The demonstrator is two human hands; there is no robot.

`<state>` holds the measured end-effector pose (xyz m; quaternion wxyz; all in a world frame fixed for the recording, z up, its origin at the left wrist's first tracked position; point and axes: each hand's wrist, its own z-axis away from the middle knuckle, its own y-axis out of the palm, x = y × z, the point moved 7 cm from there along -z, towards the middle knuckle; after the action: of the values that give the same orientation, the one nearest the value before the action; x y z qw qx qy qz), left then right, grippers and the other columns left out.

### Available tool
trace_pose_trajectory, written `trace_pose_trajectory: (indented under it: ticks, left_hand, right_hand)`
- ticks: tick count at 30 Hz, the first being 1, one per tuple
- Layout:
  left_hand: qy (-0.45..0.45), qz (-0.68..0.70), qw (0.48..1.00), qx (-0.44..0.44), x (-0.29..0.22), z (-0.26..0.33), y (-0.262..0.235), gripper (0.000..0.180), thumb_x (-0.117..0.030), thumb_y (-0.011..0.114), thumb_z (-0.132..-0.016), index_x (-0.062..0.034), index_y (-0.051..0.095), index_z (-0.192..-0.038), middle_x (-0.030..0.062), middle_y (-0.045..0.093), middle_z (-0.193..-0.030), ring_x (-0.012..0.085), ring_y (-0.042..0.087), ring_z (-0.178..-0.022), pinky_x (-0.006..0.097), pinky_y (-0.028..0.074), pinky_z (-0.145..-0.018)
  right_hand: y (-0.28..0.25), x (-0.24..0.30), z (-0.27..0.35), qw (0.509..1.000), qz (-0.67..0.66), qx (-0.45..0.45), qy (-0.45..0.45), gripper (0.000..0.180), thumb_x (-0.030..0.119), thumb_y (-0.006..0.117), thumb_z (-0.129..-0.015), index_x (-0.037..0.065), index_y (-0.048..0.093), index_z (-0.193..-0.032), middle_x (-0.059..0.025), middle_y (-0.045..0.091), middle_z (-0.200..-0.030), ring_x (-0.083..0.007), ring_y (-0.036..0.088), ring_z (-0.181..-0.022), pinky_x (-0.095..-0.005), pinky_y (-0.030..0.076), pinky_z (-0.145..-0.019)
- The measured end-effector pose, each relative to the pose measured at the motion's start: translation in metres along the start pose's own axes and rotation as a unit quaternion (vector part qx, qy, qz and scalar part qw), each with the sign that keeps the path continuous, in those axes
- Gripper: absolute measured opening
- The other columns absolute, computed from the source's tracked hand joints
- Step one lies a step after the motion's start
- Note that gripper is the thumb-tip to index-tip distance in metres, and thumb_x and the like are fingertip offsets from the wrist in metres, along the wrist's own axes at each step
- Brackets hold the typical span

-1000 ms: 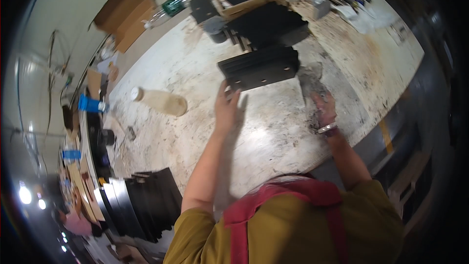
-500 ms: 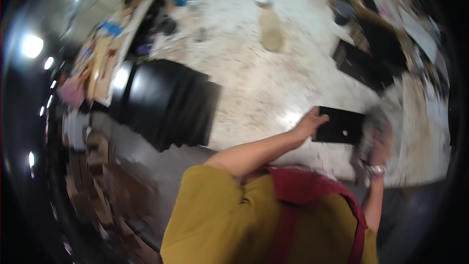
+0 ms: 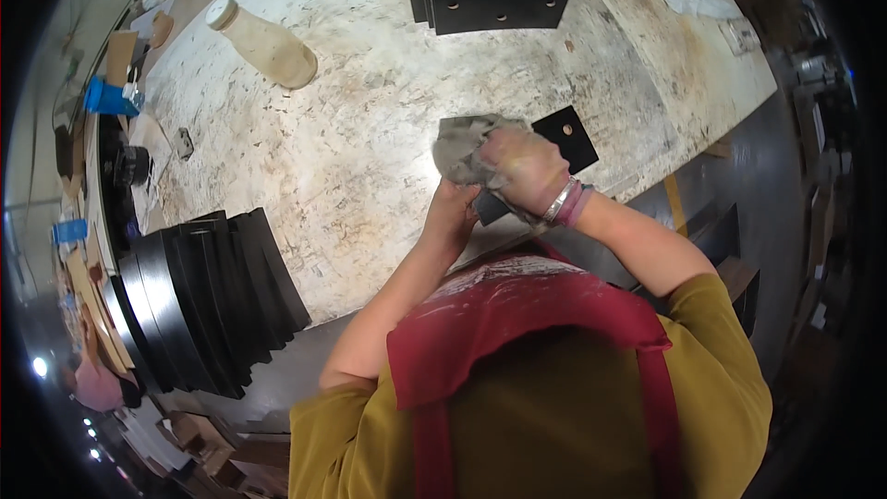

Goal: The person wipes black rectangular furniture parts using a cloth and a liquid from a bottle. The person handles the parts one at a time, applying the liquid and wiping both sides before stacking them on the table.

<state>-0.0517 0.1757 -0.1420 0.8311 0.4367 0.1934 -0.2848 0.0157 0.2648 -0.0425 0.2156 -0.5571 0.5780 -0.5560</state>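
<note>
A flat black panel with a round hole near its right end lies at the table's near edge. My left hand grips its left end, the fingers partly hidden under the cloth. My right hand, with bracelets at the wrist, presses a crumpled grey cloth onto the panel beside my left hand. Cloth and hand cover the panel's middle, and both are a little blurred.
A thick stack of black panels stands at the table's left corner. More black panels with holes lie at the far side. A cloudy bottle with a white cap is at the far left of the stained white table.
The whole view has swung round to the right. My right hand and the cloth have moved from the panel's right end to its left end, close to my left hand.
</note>
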Motion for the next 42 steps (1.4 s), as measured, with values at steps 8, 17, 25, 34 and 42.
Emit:
trace_pose_trajectory:
  ticks: [8,17,25,34,42]
  left_hand:
    - [-0.016,0.043,0.999,0.002,-0.005,0.008,0.005,0.037,0.0,0.048,-0.092,-0.0085,0.045,-0.129,0.0074,0.056,-0.12,0.0167,0.057,-0.105,0.03,0.048,-0.086]
    - [-0.013,-0.006,1.0,-0.023,-0.009,0.006,0.017,0.024,-0.008,0.049,-0.097,-0.0086,0.049,-0.121,0.0017,0.058,-0.099,0.0075,0.056,-0.075,0.02,0.046,-0.061]
    - [0.013,-0.044,0.993,-0.106,-0.011,0.007,0.014,0.019,-0.008,0.052,-0.095,-0.0078,0.05,-0.114,-0.0011,0.054,-0.085,0.0057,0.047,-0.062,0.019,0.039,-0.052]
    - [0.031,-0.057,0.993,-0.096,-0.015,0.006,0.019,0.018,-0.006,0.05,-0.094,-0.005,0.05,-0.112,0.0023,0.058,-0.095,0.0074,0.051,-0.072,0.019,0.04,-0.056]
    - [0.296,-0.499,0.814,-0.024,-0.087,0.038,0.027,0.038,0.003,0.051,-0.087,-0.0019,0.049,-0.125,0.0112,0.063,-0.111,0.0189,0.058,-0.102,0.028,0.045,-0.089]
  right_hand:
    - [-0.044,-0.07,0.018,0.984,0.087,-0.012,0.157,0.026,0.016,0.059,-0.08,0.009,0.064,-0.105,-0.0129,0.064,-0.11,-0.0332,0.062,-0.099,-0.0403,0.052,-0.081]
    - [-0.062,-0.141,0.042,0.947,0.07,0.023,0.311,0.022,0.021,0.065,-0.077,0.01,0.065,-0.096,-0.0122,0.065,-0.1,-0.03,0.064,-0.088,-0.0392,0.052,-0.075]
    - [-0.047,-0.1,0.053,0.921,0.1,0.055,0.372,0.023,0.02,0.064,-0.079,0.012,0.066,-0.1,-0.0139,0.063,-0.105,-0.0306,0.063,-0.089,-0.0394,0.052,-0.079]
    - [-0.007,-0.02,0.05,0.997,0.034,-0.057,0.032,0.018,0.013,0.056,-0.079,0.006,0.064,-0.093,-0.0123,0.063,-0.089,-0.0272,0.063,-0.086,-0.0377,0.052,-0.073]
    - [-0.093,-0.2,0.146,0.884,-0.101,-0.109,0.443,0.055,0.038,0.062,-0.087,0.001,0.052,-0.127,-0.0222,0.059,-0.118,-0.0333,0.056,-0.111,-0.034,0.042,-0.095]
